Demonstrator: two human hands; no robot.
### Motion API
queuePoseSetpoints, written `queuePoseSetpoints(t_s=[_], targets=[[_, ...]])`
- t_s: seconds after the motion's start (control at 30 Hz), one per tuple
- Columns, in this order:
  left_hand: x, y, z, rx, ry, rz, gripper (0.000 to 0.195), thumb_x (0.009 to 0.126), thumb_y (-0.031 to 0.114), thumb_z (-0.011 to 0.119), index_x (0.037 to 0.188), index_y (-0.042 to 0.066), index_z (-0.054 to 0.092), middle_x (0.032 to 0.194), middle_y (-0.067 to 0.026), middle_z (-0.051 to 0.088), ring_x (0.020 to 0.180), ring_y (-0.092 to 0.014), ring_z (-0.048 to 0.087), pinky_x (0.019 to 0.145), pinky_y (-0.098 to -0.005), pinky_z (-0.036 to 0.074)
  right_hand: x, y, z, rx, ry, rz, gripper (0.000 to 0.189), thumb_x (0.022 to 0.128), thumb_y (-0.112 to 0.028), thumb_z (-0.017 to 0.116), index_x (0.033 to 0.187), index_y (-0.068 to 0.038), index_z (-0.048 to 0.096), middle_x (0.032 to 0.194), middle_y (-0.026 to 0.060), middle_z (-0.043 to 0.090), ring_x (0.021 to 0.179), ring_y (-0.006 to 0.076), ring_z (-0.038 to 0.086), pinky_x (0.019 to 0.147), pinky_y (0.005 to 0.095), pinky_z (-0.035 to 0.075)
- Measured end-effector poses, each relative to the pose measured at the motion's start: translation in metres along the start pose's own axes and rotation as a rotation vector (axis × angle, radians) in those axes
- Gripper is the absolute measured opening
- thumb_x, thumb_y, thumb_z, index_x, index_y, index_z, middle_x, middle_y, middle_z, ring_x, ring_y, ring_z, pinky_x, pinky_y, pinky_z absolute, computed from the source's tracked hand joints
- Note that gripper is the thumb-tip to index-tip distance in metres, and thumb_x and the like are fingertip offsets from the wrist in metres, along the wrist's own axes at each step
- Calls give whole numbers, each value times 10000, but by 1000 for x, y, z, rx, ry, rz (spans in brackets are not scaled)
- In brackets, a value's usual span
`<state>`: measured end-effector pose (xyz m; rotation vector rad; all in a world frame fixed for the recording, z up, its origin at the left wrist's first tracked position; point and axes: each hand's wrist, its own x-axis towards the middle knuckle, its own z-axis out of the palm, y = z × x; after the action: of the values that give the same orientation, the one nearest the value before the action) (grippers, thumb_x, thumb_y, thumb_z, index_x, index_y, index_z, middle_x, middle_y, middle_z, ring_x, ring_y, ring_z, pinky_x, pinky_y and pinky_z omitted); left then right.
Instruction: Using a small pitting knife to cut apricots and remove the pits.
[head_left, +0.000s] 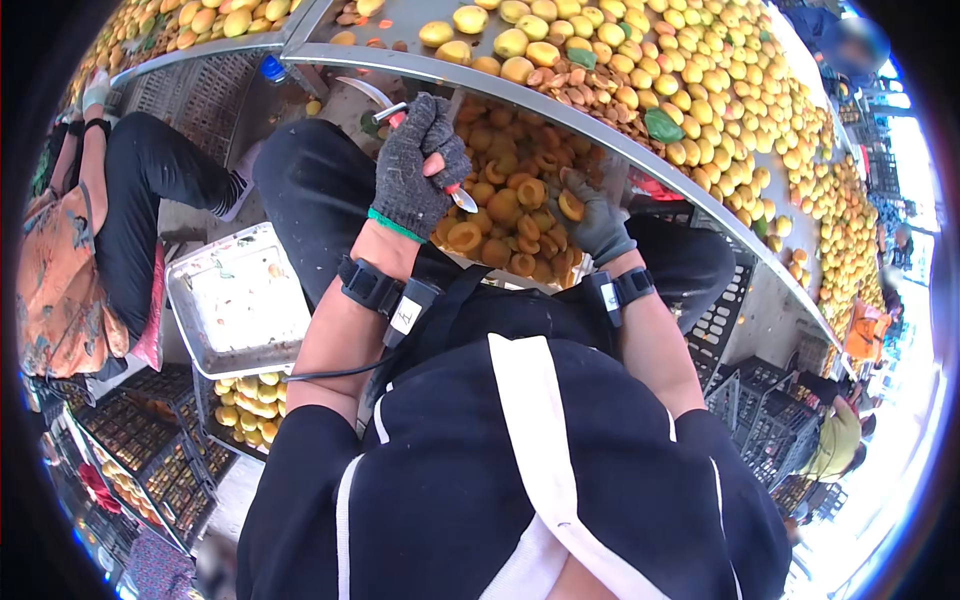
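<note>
My left hand (420, 161), in a dark grey knit glove with a green cuff, is closed around a red-handled pitting tool (452, 188). A pointed silver tip shows below the fist. Above it, a curved metal blade (367, 91) and a short metal rod stick out; whether they belong to the same tool is hidden by the fist. My right hand (596, 217), in a grey glove, holds an apricot half (571, 205) between thumb and fingers. Beneath both hands, between my knees, a crate holds many halved apricots (517, 217), cut faces showing on several.
A metal-edged sorting table (480, 77) curves ahead, bearing whole apricots (675, 82), a heap of pits (581, 88) and leaves. A white tray (240, 300) sits at my left above a crate of apricots (251, 409). Another person (67, 262) sits further left. Black plastic crates (765, 405) stand right.
</note>
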<state>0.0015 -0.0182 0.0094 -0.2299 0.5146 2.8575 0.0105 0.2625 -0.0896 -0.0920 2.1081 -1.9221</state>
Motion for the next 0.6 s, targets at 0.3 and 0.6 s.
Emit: queuePoseSetpoints(t_s=[0.3, 0.6], targets=[[-12, 10, -4, -17, 50, 61, 183, 994, 251, 496, 962, 87, 572, 604, 75, 377, 446, -42, 342, 431, -226, 244, 13, -39, 21, -530, 337, -267, 199, 939, -147, 597, 1115, -54, 595, 992, 75, 621, 969, 162, 600, 764, 271, 523], [-26, 13, -6, 31, 83, 111, 182, 983, 264, 517, 998, 95, 582, 582, 78, 379, 420, -44, 334, 411, -230, 248, 20, -129, 23, 723, -88, 303, 106, 953, -148, 559, 1015, -79, 610, 918, 52, 640, 752, 145, 608, 612, 242, 510]])
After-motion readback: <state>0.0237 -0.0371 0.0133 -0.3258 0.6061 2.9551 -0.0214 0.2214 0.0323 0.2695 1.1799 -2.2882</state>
